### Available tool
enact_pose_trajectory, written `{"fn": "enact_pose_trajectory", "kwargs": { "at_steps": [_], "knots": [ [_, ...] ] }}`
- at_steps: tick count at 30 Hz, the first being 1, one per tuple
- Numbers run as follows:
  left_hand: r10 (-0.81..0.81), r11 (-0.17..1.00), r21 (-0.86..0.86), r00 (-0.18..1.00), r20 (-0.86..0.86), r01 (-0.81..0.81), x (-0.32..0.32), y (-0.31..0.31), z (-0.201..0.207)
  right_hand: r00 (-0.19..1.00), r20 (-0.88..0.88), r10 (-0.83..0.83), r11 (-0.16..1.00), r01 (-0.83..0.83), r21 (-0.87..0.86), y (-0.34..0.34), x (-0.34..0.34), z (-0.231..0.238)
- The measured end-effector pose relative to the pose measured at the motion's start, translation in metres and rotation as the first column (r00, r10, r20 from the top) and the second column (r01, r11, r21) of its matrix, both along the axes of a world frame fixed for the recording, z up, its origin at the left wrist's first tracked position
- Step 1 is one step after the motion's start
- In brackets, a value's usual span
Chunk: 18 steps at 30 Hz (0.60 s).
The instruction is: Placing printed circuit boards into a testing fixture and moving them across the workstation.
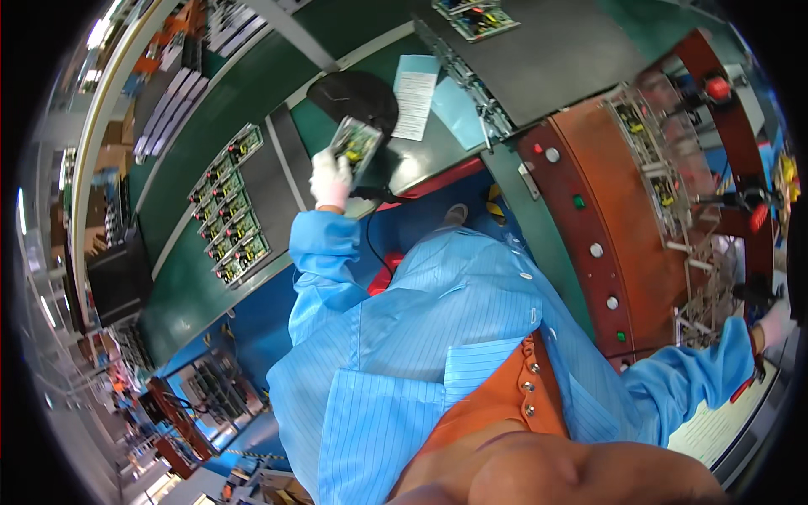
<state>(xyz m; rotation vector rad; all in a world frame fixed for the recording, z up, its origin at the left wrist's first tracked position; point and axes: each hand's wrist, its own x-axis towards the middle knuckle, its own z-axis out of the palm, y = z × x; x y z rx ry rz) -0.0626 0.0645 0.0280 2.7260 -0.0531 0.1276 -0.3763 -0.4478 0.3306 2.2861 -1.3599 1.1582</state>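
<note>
My left hand (pixel 331 179), in a white glove, is closed on the edge of a green circuit board (pixel 357 145) crowded with yellow and dark parts. The board is tilted above the bench, beside a round black pad (pixel 358 94). Far out at the right rim, my right hand (pixel 775 325), also gloved in white, is close to a black handle (pixel 755 295) on the test fixture. Its fingers are too small and distorted to make out, so whether they grip the handle is unclear. More circuit boards (pixel 661 192) sit in the clear fixture to the right.
Several circuit boards (pixel 229 215) stand in rows on the left bench. A printed sheet (pixel 415 97) and a blue sheet (pixel 459 114) lie beyond the pad. At right is a red-brown control panel (pixel 589 227) with buttons, beside red-tipped clamps (pixel 718 89). Another board (pixel 478 21) lies at the far side.
</note>
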Motion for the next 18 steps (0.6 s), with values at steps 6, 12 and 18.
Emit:
{"fn": "enact_pose_trajectory", "kwargs": {
  "at_steps": [6,12,18],
  "knots": [
    [0.306,0.949,0.063,0.951,0.052,-0.308,-0.015,0.135,-0.092,0.984,0.079,-0.162,0.987,0.159,0.034,-0.119,-0.092,-0.012],
    [0.307,0.876,0.233,0.861,0.405,-0.422,-0.039,0.126,-0.118,0.957,0.170,-0.236,0.971,0.227,0.067,-0.167,-0.127,-0.017],
    [0.386,0.860,0.260,0.894,0.227,-0.438,-0.034,0.109,-0.106,0.955,0.106,-0.275,0.961,0.269,0.070,-0.197,-0.149,-0.010]
  ]
}}
